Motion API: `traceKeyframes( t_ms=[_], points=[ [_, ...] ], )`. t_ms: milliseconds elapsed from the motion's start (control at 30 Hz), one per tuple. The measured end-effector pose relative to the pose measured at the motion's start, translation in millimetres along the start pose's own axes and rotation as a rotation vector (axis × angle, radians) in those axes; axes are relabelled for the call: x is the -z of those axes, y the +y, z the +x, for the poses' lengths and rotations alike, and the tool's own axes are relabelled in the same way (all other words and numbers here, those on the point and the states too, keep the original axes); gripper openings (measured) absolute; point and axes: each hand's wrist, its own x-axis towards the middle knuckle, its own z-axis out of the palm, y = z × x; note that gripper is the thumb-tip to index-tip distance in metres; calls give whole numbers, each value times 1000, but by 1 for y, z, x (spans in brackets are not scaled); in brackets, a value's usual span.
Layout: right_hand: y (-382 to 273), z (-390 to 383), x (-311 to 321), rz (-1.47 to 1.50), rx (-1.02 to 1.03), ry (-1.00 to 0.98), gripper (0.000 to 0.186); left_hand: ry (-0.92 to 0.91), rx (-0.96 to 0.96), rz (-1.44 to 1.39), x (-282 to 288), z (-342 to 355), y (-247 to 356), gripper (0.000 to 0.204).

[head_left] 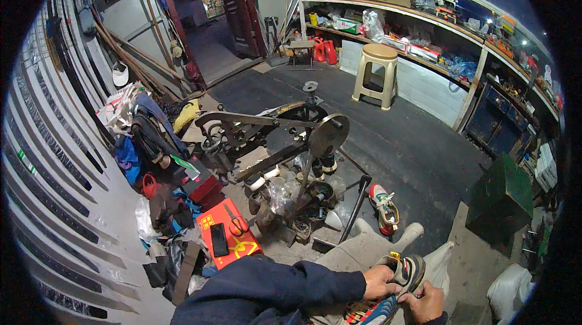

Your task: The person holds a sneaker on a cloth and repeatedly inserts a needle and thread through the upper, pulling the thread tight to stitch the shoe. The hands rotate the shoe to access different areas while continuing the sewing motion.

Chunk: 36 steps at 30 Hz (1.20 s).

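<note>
A sneaker with a grey upper, a dark and pale sole edge and a yellow tab lies low in the picture, right of centre. My left hand is closed on its side. My right hand is closed too, thumb and fingers pinching by the shoe's edge; anything small between them is hidden. Just below, between my hands, shows a red, yellow and blue striped shoe part. Whether it belongs to the same shoe I cannot tell. A grey cloth spreads beneath and beyond.
A red, white and green sneaker sits on the dark floor ahead. Left of it stands an iron hand-cranked machine amid clutter. Scissors and a phone lie on a red box. A stool and green box stand farther right.
</note>
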Motion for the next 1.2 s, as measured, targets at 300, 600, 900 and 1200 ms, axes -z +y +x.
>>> traceKeyframes(
  t_ms=[300,600,900,1200],
  points=[
    [20,-44,9,413,-323,192,75,98,-54,-217,-5,6,-16,25],
    [-76,-22,33,1784,-156,17,88,98,-55,4,-8,4,4,58],
    [-45,-108,6,1590,-10,524,29,115,-11,-69,-12,7,40,49],
    [-93,-132,-51,1262,-502,552,37,229,134,-94,-24,16,34,40]
  ],
)
